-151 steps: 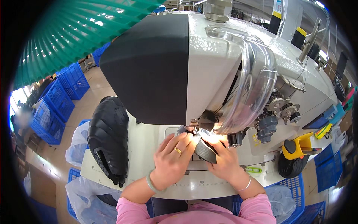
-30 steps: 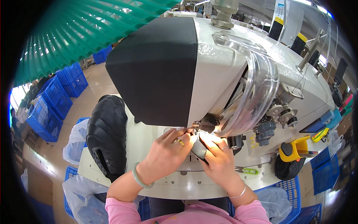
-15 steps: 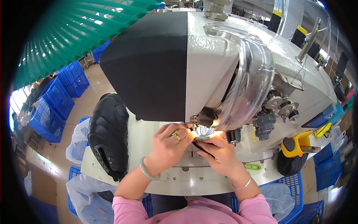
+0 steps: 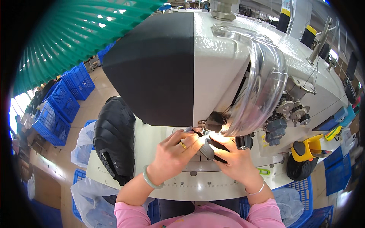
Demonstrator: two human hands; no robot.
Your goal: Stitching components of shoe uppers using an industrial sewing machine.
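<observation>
Under the head of a white and black sewing machine (image 4: 213, 49), a small curved grey and black piece (image 4: 207, 150) sits close to the lit needle area. My left hand (image 4: 174, 152) pinches its left side, thumb and fingertips pressed together by the presser foot (image 4: 205, 126). From the right, my right hand (image 4: 236, 161) grips the same piece, with the grey flap showing between the two hands. The fingertips partly cover the piece, so its full shape is hidden.
A black ribbed, padded item (image 4: 116, 133) rests on the table's left. On the right lie a yellow holder (image 4: 310, 146), a black rounded object (image 4: 300, 168) and a green clip (image 4: 263, 171). Blue crates (image 4: 53, 123) line the left floor; a green ribbed object (image 4: 76, 41) hangs upper left.
The grey flap between my hands has turned downward toward me and shows more. My right hand has shifted slightly right and down. The whole view has shifted a little.
</observation>
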